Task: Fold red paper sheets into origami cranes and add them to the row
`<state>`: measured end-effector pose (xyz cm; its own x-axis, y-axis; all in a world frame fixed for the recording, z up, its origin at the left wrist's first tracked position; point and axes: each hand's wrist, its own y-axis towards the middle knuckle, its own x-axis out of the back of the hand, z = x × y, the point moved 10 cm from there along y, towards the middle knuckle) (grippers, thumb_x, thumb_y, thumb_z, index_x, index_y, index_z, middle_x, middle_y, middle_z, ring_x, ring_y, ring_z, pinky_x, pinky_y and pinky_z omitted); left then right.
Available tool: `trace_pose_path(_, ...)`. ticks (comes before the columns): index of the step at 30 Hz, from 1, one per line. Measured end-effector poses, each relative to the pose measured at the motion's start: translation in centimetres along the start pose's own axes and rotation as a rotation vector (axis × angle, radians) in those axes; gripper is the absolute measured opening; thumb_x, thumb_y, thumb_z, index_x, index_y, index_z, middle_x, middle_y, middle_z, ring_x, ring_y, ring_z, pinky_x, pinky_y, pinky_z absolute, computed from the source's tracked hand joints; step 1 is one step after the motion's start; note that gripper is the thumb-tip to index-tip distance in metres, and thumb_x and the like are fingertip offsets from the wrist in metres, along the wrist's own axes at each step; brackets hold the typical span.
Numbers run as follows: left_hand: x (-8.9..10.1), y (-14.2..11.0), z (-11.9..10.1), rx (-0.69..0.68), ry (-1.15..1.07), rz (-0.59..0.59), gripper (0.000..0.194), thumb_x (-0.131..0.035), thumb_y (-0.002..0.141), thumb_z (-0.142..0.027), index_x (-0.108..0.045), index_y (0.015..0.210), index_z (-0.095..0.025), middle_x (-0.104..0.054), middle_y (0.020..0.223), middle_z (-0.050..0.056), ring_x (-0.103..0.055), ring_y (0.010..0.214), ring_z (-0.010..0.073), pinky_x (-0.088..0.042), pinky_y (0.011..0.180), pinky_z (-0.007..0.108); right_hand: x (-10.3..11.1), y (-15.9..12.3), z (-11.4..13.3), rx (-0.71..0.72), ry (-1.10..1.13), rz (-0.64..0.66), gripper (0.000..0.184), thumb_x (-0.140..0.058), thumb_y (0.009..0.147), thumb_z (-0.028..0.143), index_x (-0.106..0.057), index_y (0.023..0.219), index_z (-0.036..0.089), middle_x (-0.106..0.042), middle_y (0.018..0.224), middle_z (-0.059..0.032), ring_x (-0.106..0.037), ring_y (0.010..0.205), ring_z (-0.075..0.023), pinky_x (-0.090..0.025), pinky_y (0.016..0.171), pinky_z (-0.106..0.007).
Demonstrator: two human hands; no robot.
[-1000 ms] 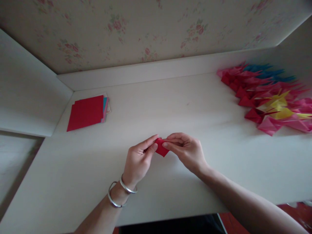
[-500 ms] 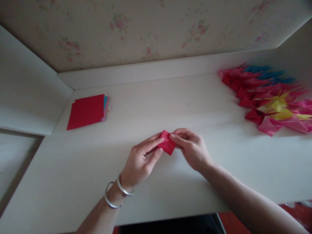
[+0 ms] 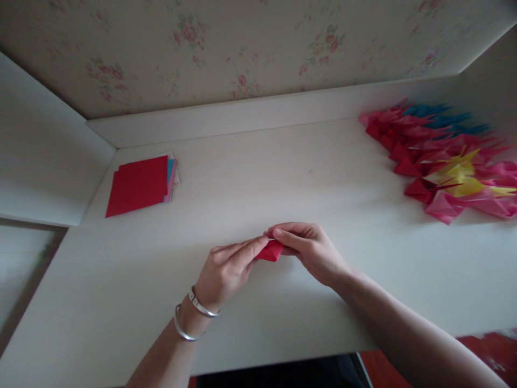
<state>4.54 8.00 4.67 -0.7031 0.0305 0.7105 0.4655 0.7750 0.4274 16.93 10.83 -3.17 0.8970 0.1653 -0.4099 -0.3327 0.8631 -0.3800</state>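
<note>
A small folded red paper is held between both hands over the middle of the white table. My left hand, with two silver bangles at the wrist, grips its left side, the fingers pressed together along it. On the other side, my right hand pinches the upper right part between thumb and fingers. The fingers cover much of the paper, so its full folded shape is hidden.
A stack of square papers, red on top, lies at the left of the white table. Many-coloured folded paper cranes crowd the right side. Behind rises a floral-papered wall; a white panel stands at left.
The folded red paper has tilted, and less of its face shows. My left fingers have drawn together over it, and my right hand has shifted slightly left. The view has shifted a little.
</note>
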Motion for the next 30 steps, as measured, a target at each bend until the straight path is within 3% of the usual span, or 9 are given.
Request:
trace_pose_path(3,0.4,-0.1,1.7,0.205,-0.164,-0.032,0.030,-0.060,0.091,-0.010,-0.071,0.116,-0.022,-0.080,0.101,0.003,-0.078,0.077,0.0163,-0.064,0.074,0.025,-0.6,-0.3,0.9,0.052,-0.134,0.076,0.026,-0.072,0.086,0.042,-0.080,0.096,0.019,-0.078,0.094,-0.0057,-0.072,0.091,-0.0182,-0.057,0.088,-0.031)
trace_pose_path(5,0.1,-0.3,3.0,0.394,-0.340,-0.029,0.020,-0.061,0.093,-0.020,-0.075,0.108,-0.022,-0.080,0.093,0.002,-0.076,0.064,0.0140,-0.063,0.061,0.021,-1.0,-0.7,1.7,0.127,-0.257,0.114,0.025,-0.074,0.084,0.040,-0.079,0.099,0.020,-0.078,0.093,-0.0049,-0.071,0.087,-0.0173,-0.057,0.081,-0.028)
trace_pose_path(8,-1.4,-0.9,4.1,0.643,-0.611,0.023,0.022,-0.060,0.094,-0.034,-0.077,0.101,-0.021,-0.079,0.087,0.003,-0.076,0.066,0.0158,-0.064,0.056,0.022,-1.3,-1.1,2.4,0.207,-0.403,0.118,0.024,-0.074,0.084,0.038,-0.078,0.093,0.017,-0.074,0.075,-0.0036,-0.068,0.069,-0.0149,-0.055,0.063,-0.025)
trace_pose_path(12,-3.3,-1.4,4.2,0.782,-0.800,0.113,0.029,-0.062,0.092,-0.042,-0.076,0.103,-0.020,-0.078,0.080,0.004,-0.077,0.073,0.0185,-0.065,0.062,0.024,-0.7,-1.0,2.2,0.191,-0.401,0.041,0.025,-0.072,0.085,0.040,-0.074,0.083,0.015,-0.068,0.062,-0.0020,-0.064,0.055,-0.0130,-0.051,0.052,-0.023)
trace_pose_path(20,-3.7,-1.4,3.8,0.777,-0.978,0.171,0.038,-0.053,0.097,-0.044,-0.068,0.124,-0.022,-0.078,0.105,0.008,-0.075,0.092,0.0219,-0.062,0.083,0.032,1.1,-0.7,1.6,0.130,-0.208,-0.052,0.023,-0.078,0.080,0.038,-0.074,0.080,0.015,-0.070,0.060,-0.0018,-0.064,0.054,-0.0118,-0.053,0.053,-0.022)
trace_pose_path(25,-2.1,-1.3,4.7,0.730,-0.772,0.051,0.031,-0.058,0.094,-0.041,-0.074,0.112,-0.021,-0.077,0.105,0.007,-0.075,0.088,0.0215,-0.063,0.079,0.031,1.2,-0.6,0.6,0.068,-0.111,-0.027,0.022,-0.080,0.078,0.037,-0.072,0.076,0.016,-0.072,0.061,-0.0022,-0.066,0.053,-0.0133,-0.054,0.052,-0.024)
trace_pose_path(30,-1.2,-1.0,4.7,0.631,-0.596,0.031,0.025,-0.061,0.093,-0.038,-0.075,0.102,-0.019,-0.078,0.093,0.006,-0.076,0.079,0.0191,-0.061,0.072,0.025,1.1,-0.6,0.6,0.044,-0.100,0.002,0.022,-0.080,0.078,0.036,-0.072,0.075,0.016,-0.073,0.061,-0.0023,-0.067,0.053,-0.0129,-0.053,0.053,-0.022)
